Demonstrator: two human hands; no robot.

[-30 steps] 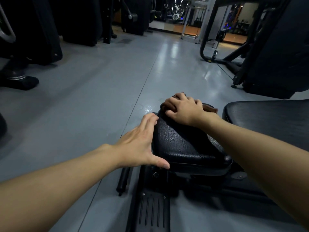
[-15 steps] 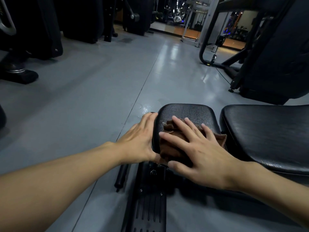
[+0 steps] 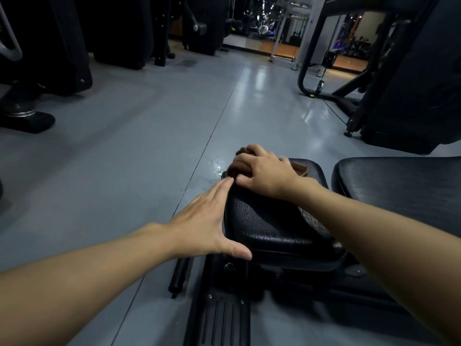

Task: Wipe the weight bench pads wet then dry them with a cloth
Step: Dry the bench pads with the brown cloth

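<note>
I have my right hand (image 3: pixel 264 172) pressed flat on the brown cloth (image 3: pixel 298 168) at the far left corner of the small pad (image 3: pixel 272 221), fingers curled down over the cloth so it bunches under them and folds over the pad's far edge; it is pinned under the palm and partly gripped. My left hand (image 3: pixel 204 221) lies open, fingers straight and together, against the pad's left side, thumb hooked along the near edge, holding nothing but bracing the pad. The long pad (image 3: pixel 404 181) sits just to the right, apart from the small one by a narrow gap, and no cloth touches it. I cannot tell from the cloth itself whether this is the wet pass or the dry one; a few drops shine on the floor (image 3: pixel 149 146) just beyond the pad. To do this stroke well, I judge I should keep the palm weight even, draw the cloth in straight overlapping lanes along the pebbled surface, and run it round the rolled edges and corners where sweat gathers. The left hand should stay clear of the cloth's path yet keep steadying the pad. The seam between the pads wants a pass too, and bunched cloth may skip patches, so I would flatten it.
</note>
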